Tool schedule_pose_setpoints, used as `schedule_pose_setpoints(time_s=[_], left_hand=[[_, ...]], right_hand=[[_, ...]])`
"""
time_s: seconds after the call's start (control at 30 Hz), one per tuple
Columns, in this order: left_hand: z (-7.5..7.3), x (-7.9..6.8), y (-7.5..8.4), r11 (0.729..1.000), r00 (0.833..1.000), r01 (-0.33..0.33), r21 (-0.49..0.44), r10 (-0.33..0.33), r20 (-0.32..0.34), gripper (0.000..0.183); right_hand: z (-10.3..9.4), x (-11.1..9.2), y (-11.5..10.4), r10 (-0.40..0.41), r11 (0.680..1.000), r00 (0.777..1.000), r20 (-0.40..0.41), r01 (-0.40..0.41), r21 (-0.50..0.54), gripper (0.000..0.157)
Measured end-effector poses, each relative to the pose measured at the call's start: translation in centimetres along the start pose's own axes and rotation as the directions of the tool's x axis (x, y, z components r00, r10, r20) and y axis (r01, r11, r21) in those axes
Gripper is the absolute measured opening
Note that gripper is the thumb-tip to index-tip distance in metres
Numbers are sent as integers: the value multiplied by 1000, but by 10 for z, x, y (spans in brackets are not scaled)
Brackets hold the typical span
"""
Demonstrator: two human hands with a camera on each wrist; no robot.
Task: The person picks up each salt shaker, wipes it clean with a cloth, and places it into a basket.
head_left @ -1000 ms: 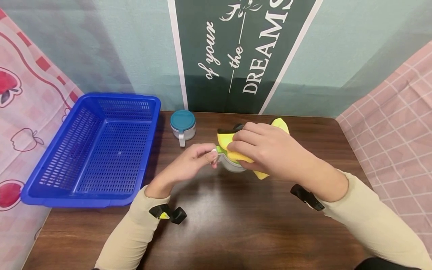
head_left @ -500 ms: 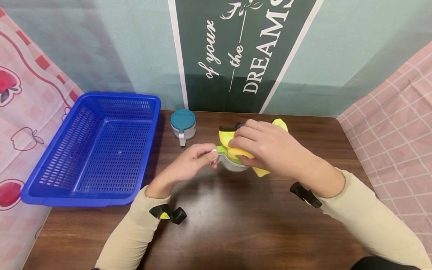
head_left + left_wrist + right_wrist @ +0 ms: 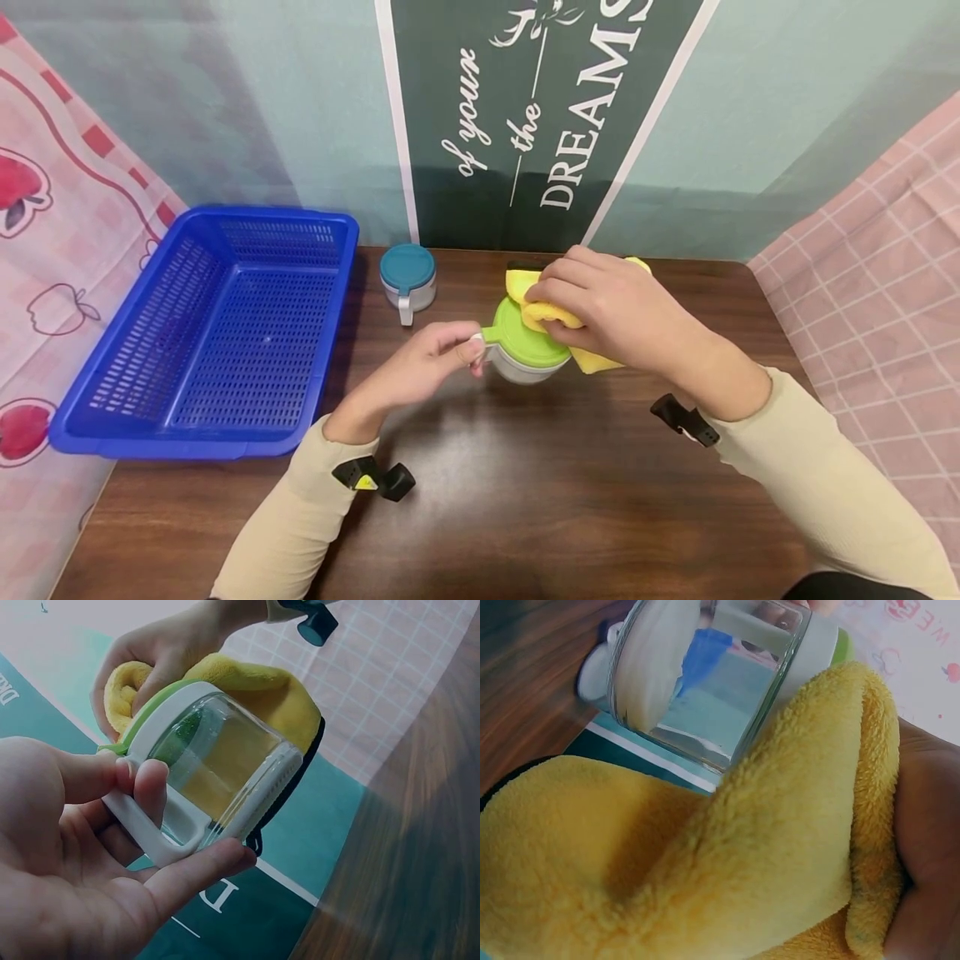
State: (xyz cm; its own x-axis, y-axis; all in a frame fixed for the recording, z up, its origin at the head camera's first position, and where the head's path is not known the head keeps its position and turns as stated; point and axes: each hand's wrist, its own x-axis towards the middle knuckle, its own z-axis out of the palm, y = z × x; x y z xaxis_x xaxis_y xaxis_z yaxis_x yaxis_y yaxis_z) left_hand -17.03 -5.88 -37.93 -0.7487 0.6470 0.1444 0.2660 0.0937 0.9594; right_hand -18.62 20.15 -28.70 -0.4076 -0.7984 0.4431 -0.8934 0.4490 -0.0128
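From the head: holding a green-lidded jar [image 3: 529,343] in the left hand [image 3: 420,360], above the table [image 3: 480,517] and right of a blue-lidded jar [image 3: 407,271]. From the left wrist: pinching the white handle [image 3: 141,831]. From the right wrist: clutching a folded yellow cloth [image 3: 780,840] in the right hand [image 3: 930,844], alongside the jar.

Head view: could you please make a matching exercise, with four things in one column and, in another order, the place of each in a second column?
Things:
1. Blue basket
2. Yellow cloth
3. Green-lidded jar
4. Teal-lidded jar

Places:
A. Held by the left hand
B. On the table, untouched, between two of the other things
C. Gripped by the right hand
D. Furthest to the left of the four

Right pairs: 1-D, 2-C, 3-A, 4-B.
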Motion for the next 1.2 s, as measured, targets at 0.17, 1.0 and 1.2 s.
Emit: schedule_pose_setpoints(time_s=[0.17,1.0,1.2], left_hand=[[0,-2,1,1000,1000,0,-8,0,2,25],[-2,-4,-2,1000,999,-26,-7,26,-23,24],[-4,-5,-5,1000,1000,-19,-15,19,-21,24]], right_hand=[[-3,-4,5,28,999,1000,9,-27,-24,37],[-13,-42,52,242,965,970,-2,-241,-105,22],[-16,-55,57,265,958,964,-5,-264,-111,21]])
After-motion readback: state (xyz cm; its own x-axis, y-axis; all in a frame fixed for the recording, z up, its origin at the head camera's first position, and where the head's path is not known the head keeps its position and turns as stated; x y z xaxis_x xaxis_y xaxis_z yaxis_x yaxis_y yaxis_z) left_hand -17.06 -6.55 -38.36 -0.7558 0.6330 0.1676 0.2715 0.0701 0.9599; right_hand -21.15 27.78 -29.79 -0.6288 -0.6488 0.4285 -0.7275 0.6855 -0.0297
